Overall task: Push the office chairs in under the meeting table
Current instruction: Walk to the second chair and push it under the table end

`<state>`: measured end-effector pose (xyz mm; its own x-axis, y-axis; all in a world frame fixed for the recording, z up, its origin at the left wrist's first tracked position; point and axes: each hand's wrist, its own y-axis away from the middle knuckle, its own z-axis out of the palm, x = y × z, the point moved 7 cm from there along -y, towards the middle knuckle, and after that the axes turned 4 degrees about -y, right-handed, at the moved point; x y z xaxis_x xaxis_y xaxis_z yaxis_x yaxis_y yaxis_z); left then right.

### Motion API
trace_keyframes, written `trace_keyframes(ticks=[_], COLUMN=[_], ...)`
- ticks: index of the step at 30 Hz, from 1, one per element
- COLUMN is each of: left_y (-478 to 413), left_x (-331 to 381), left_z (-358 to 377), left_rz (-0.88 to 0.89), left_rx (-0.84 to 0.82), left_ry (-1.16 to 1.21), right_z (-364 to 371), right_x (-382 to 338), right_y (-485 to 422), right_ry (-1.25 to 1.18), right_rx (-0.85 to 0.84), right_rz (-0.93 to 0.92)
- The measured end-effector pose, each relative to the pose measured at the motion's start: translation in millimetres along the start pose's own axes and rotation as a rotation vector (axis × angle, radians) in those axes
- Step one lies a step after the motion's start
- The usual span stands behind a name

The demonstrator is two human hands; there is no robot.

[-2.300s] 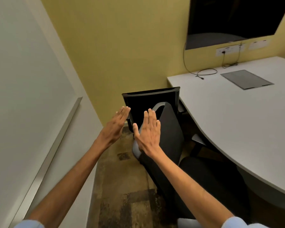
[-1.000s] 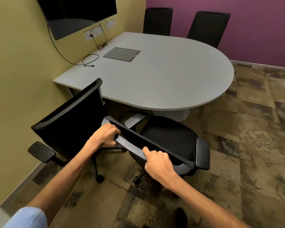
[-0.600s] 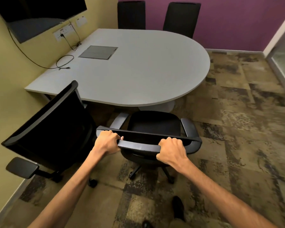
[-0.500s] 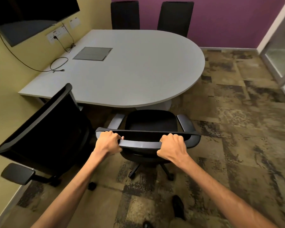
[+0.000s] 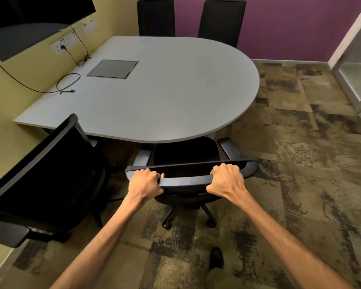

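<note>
Left hand and right hand each clench the top rail of the middle office chair, set apart, likely so the push stays straight. To its left, a second chair stands angled, outside the meeting table. The gripped chair's seat front just meets the table's curved edge; its armrests remain outside.

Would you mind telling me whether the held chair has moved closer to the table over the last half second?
Yes. The held chair has rolled forward; its seat front now reaches under the meeting table edge.
</note>
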<state>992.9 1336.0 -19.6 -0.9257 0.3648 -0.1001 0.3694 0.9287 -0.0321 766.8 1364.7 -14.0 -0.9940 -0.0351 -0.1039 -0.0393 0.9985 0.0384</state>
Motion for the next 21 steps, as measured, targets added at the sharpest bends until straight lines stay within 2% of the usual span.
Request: trace_keyframes(ticks=[8,15,21], left_y=[-16,-25,-24], left_x=[1,29,29], left_z=[-2,-5,-1], left_rz=[-0.099,-0.101,-0.118], left_rx=[0.012,0.045,-0.007], left_ry=[-0.012,0.018,0.029], right_z=[-8,-16,-16], right_x=[9,39,39], right_y=[-19,-28,-30], right_ry=[-0.054,-0.038,-0.084], right_rx=[-0.003,-0.078,-0.029], right_rz=[-0.063,-0.056,-0.115])
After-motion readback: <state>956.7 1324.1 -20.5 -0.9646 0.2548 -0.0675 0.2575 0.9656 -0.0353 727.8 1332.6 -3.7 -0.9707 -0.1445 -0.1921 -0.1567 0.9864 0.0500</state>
